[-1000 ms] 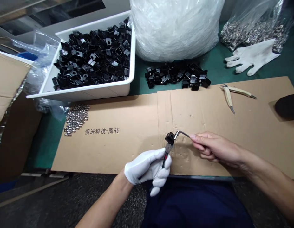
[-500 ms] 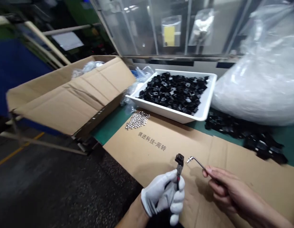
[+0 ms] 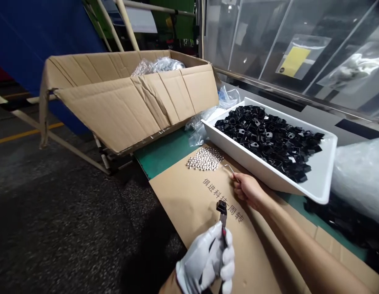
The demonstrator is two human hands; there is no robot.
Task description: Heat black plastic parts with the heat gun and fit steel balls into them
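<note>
My left hand, in a white glove, is wrapped round a pair of pliers. In the pliers' jaws sits a small black part, held above the cardboard sheet. My bare right hand is closed on a thin bent metal rod, whose angled tip is beside the right edge of a pile of small shiny metal pieces. The far side of the pile lies near the tray.
A white tray full of black parts stands behind my right hand. An open cardboard box is at the left. Plastic bags and more black parts lie at the right.
The view has turned left. My right hand has moved forward and left with the rod, from beside the black part to the pile. My left hand still holds the pliers.
</note>
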